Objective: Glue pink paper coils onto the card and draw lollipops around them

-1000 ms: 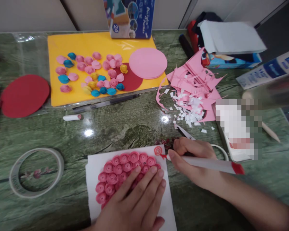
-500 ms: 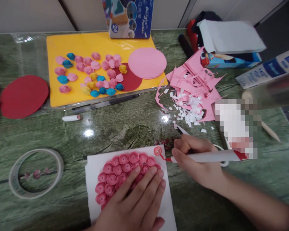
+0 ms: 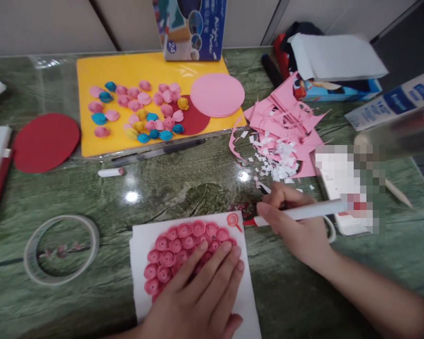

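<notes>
Since the earlier frame, the right hand (image 3: 297, 226) has tilted the red-tipped marker (image 3: 300, 214) flatter and drawn its tip back, just off the right edge of the white card (image 3: 141, 282), close to the small red spiral (image 3: 232, 219) drawn in the card's top right corner. Its fingers are closed around the marker. Flat and spread, the left hand (image 3: 201, 296) presses on the cluster of pink paper roses (image 3: 183, 242) glued to the card, which lies at the near edge of the green table (image 3: 183, 183). A tape ring (image 3: 61, 249) lies near the card's left, pink scraps (image 3: 286, 136) farther back on the right
</notes>
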A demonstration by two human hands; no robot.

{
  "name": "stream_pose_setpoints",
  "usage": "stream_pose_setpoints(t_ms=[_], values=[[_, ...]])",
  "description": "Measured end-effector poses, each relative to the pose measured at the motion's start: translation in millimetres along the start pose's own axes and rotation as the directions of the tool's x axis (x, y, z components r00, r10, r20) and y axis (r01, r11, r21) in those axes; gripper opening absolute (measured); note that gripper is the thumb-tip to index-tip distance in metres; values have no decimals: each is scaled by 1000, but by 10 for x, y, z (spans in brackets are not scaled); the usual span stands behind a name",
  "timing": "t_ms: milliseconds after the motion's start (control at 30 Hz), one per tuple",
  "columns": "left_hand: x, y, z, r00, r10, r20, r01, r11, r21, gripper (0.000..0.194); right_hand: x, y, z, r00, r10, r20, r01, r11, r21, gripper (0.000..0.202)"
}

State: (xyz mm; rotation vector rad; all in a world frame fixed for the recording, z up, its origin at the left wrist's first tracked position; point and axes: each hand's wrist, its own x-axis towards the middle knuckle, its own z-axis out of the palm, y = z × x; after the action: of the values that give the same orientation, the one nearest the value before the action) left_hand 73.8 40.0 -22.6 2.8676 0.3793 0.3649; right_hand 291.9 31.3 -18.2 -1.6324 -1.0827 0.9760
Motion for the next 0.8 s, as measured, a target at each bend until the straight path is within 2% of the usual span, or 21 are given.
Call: stream_pose_setpoints(t_ms=[100, 167, 200, 267, 300, 367, 400, 433, 467, 500, 600, 633, 700, 800], values=[[-2, 20, -53, 998, -12, 65, 12, 1000, 4, 47, 6, -8, -14, 998, 61, -28, -57, 988, 141, 32], [-11, 36, -84, 996, -18, 91, 16, 1000, 15, 48, -21, -112, -40, 996, 62, -70, -39, 955, 294, 32], [-15, 42, -96, 995, -19, 95, 17, 1000, 20, 48, -47, -201, -59, 994, 31, -108, 10, 934, 358, 31], [-19, 53, -117, 995, -19, 101, 16, 1000, 27, 49, -129, -428, -102, 966, -116, -233, 203, 896, 395, 26], [-18, 58, -129, 994, -19, 109, 16, 1000, 25, 50, -182, -549, -122, 925, -214, -314, 325, 874, 361, 24], [-16, 73, -163, 992, -27, 123, 26, 1000, 14, 50, -297, -757, -156, 793, -384, -473, 530, 818, 224, 19], [-20, 86, -187, 992, -34, 124, 33, 999, 9, 50, -352, -829, -169, 727, -438, -529, 591, 791, 158, 17], [-32, 104, -215, 992, -38, 123, 37, 999, 7, 50, -401, -875, -178, 685, -470, -557, 624, 773, 115, 16], [-54, 126, -248, 992, -38, 121, 38, 999, 9, 50, -443, -894, -186, 677, -481, -556, 628, 773, 96, 15], [-90, 153, -283, 992, -34, 119, 32, 999, 16, 51, -480, -889, -192, 707, -473, -526, 605, 789, 103, 14], [-285, 242, -386, 993, -11, 120, 6, 999, 41, 52, -576, -777, -210, 881, -337, -331, 404, 901, 157, 16], [-374, 269, -413, 992, -10, 123, 4, 999, 49, 51, -609, -726, -215, 913, -291, -287, 343, 927, 153, 18], [-563, 304, -448, 992, -33, 121, 25, 997, 68, 49, -676, -636, -218, 936, -249, -249, 289, 947, 139, 20], [-804, 304, -457, 985, -132, 108, 120, 987, 108, 48, -740, -565, -174, 939, -244, -243, 285, 947, 149, 20]])
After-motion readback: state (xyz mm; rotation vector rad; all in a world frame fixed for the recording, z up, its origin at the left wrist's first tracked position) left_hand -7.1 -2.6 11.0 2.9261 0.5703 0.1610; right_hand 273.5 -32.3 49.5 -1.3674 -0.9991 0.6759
